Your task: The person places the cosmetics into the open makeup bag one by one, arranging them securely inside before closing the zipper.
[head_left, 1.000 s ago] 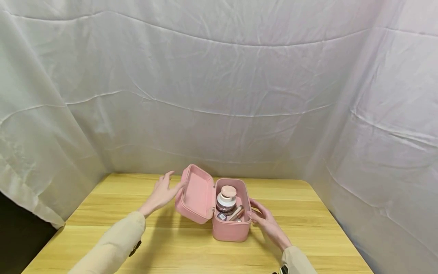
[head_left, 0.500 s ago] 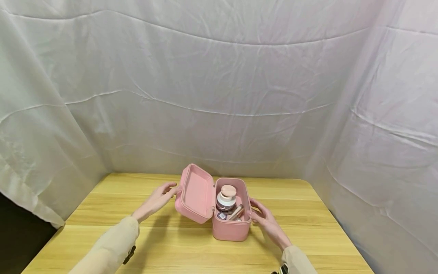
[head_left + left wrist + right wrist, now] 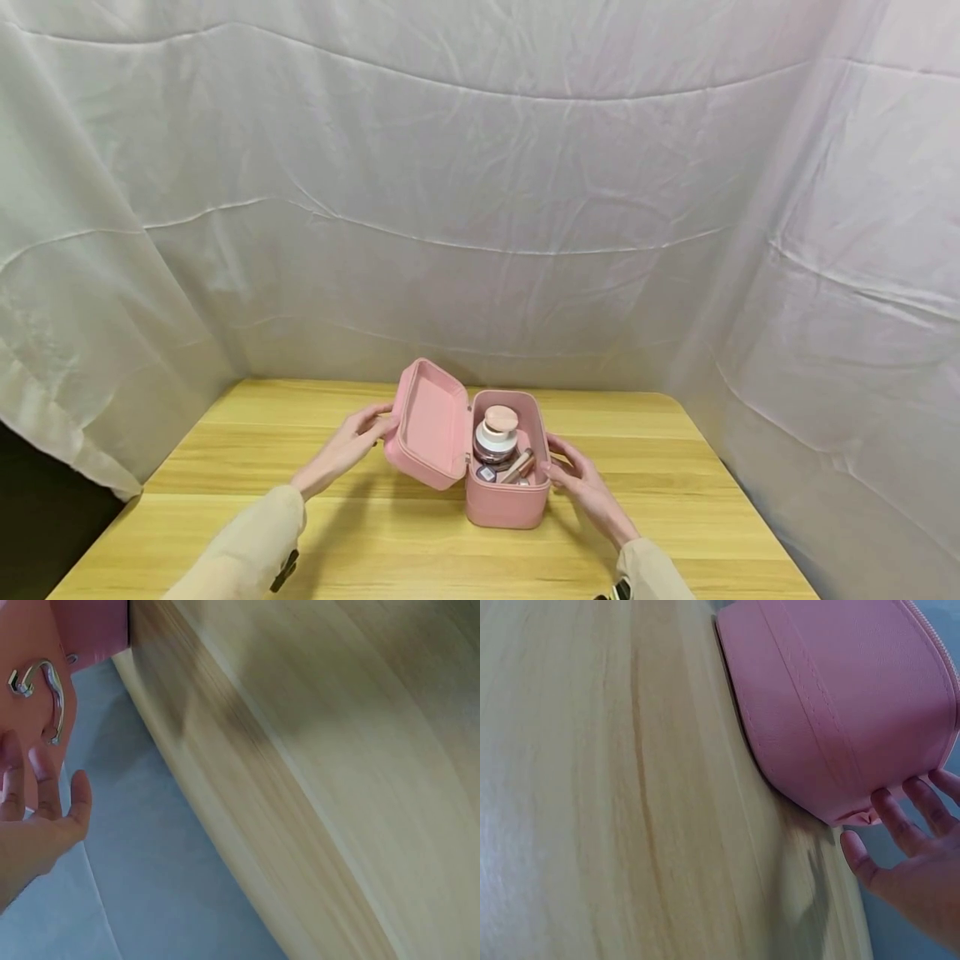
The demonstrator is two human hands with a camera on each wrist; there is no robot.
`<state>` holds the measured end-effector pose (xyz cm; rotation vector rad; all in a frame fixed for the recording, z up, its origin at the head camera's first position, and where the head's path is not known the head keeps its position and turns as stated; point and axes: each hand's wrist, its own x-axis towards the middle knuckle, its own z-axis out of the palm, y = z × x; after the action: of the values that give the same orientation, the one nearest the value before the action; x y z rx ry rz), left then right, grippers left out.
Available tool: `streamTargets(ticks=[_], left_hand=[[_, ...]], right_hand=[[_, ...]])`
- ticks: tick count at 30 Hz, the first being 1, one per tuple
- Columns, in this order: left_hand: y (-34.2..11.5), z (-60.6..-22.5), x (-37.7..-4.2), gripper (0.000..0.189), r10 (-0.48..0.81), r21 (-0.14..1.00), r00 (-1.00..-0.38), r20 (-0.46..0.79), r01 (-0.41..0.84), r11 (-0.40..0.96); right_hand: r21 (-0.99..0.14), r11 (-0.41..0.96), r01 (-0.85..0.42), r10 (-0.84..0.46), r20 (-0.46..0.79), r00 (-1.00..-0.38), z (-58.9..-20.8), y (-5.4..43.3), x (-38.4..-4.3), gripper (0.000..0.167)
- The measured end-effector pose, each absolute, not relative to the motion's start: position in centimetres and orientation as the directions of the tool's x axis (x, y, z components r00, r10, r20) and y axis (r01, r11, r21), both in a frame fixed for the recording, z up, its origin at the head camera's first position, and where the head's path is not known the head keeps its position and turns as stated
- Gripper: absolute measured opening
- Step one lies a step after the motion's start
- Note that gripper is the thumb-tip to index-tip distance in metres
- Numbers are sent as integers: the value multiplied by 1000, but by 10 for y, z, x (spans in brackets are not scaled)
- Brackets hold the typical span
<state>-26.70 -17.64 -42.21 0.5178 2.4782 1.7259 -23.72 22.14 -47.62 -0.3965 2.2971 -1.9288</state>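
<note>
A pink cosmetic case (image 3: 506, 504) stands on the table, its lid (image 3: 435, 425) swung out to the left and tilted up on its hinges. Inside lie a white-lidded jar (image 3: 495, 439), a round pale pink puff (image 3: 501, 418) on top of it, and a few slim makeup tubes (image 3: 517, 467). My left hand (image 3: 348, 446) has its fingertips at the lid's outer left side. The left wrist view shows relaxed fingers close to a curved metal handle fitting (image 3: 54, 694) on the lid. My right hand (image 3: 588, 487) touches the case's right wall with extended fingers (image 3: 900, 821).
The wooden table (image 3: 405, 550) runs back to a hanging pale grey cloth (image 3: 480, 292), which also closes off both sides. A dark area (image 3: 45, 508) shows at the far left beneath the cloth.
My left hand drew back left from the lid's edge, its raised fingers lowered, then came back against the lid's outer side. The case and my right hand stayed put.
</note>
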Motion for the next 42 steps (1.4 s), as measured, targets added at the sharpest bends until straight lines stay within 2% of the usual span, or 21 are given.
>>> streamTargets(ticks=[13, 23, 29, 38, 42], left_hand=[[-182, -423, -265, 52, 321, 949, -926, 201, 265, 172], [-188, -423, -261, 47, 234, 948, -940, 249, 286, 138], [-183, -423, -261, 49, 207, 960, -951, 230, 257, 111], [-170, -417, -259, 51, 212, 970, -954, 210, 230, 74], [-163, -415, -258, 50, 226, 972, -948, 222, 234, 29]], right_hand=[[-972, 165, -165, -201, 130, -971, -472, 206, -235, 61], [-976, 116, -183, -208, 156, -966, -473, 187, -237, 63], [-981, 122, -153, -206, 126, -971, -474, 187, -237, 60], [-971, 192, -143, -43, 137, -990, -472, 188, -238, 47], [-970, 188, -151, -34, 148, -988, -472, 190, -238, 44]])
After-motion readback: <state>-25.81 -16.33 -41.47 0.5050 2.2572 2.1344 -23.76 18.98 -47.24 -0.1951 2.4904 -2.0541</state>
